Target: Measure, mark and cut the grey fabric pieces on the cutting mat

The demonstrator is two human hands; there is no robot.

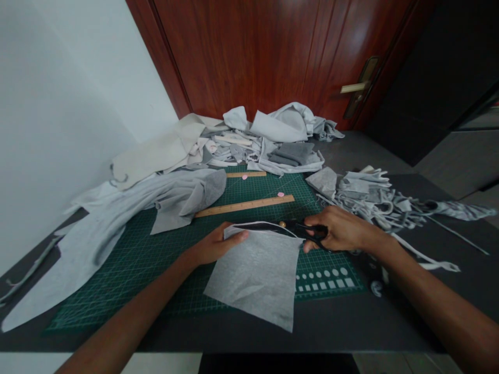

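My left hand [218, 242] pinches the upper left corner of a light grey piece of fabric [257, 275], which hangs down over the front of the green cutting mat [156, 265]. In my right hand [337, 228] is a pair of black scissors [317, 232], fingers through the handles. The blades lie along the fabric's top edge and point left, toward my left hand. A narrow pale strip curves above the blades along that edge. How far the blades are apart is hard to make out.
Two wooden rulers, the nearer ruler [245, 205] and the farther ruler [249, 174], lie on the mat beside pink chalk pieces [280, 194]. Long grey cloth [113, 213] covers the left side. Fabric scraps [362, 195] are heaped at right, and folded cloth [292, 156] at the back.
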